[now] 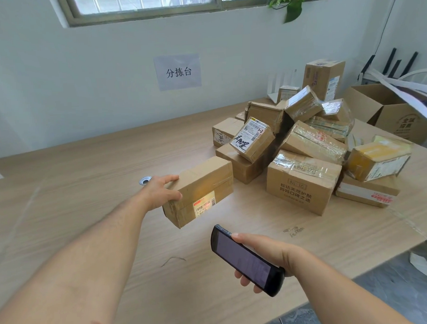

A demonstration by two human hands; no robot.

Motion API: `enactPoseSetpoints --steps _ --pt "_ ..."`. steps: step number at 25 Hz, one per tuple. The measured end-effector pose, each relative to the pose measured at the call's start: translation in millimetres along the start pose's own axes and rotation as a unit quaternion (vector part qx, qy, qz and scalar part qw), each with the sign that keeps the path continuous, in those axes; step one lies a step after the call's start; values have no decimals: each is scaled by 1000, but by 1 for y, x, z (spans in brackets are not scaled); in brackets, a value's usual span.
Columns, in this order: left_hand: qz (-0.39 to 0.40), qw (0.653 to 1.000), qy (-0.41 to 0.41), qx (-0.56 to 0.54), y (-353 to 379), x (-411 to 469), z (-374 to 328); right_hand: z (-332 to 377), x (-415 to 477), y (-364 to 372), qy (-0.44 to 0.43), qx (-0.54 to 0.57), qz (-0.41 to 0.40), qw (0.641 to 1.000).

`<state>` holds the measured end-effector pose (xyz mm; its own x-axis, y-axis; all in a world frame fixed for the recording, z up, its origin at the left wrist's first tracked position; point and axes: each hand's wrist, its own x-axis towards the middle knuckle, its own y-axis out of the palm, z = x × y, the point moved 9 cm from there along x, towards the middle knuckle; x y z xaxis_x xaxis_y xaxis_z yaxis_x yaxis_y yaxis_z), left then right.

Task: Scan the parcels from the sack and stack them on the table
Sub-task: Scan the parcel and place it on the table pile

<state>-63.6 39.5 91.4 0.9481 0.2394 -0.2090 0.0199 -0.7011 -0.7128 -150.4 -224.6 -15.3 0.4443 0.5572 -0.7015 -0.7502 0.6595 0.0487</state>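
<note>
While a warm glow sits on its label (204,205): the box (201,187) looks mid-scan and is not yet stacked, as I judge it.
Box: on or just above the bench (86,192), labelled side turned toward the person. I cannot tell whether its underside rests flat.
Long axis: runs from the near left to the far right, with the far end pointing at the pile (302,143).
Left hand (160,192): grasps the box's left end, thumb on the labelled side and fingers over the top edge.
Right hand (268,255): wrapped round the scanner (246,259), fingers curled beneath it and thumb along its upper edge.
Scanner: nearer the person than the box and slightly to the box's right, apart from it, its top end aimed up at the label.
Pile: loose taped parcels heaped just right of and beyond the box, the nearest almost touching the box's far end.
Carton (396,114): open, well beyond the box to the right, behind the pile.
Nearer hand: the left has the box, and the right is taken up by the scanner.
Coming move: probably the left hand carries the box alone. Because it grips one end of a long box, the free end may droop or swing into the pile.
</note>
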Motion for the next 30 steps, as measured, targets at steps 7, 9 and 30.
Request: enactPoseSetpoints --steps 7,9,30 --pt "-17 999 -22 -20 -5 -37 19 -5 -9 18 -2 -53 31 998" --pt "-28 999 -23 -25 -7 -48 24 -9 -11 25 3 -73 45 996" --pt "-230 966 -117 -26 -103 -185 144 63 -1 146 -97 22 51 994"
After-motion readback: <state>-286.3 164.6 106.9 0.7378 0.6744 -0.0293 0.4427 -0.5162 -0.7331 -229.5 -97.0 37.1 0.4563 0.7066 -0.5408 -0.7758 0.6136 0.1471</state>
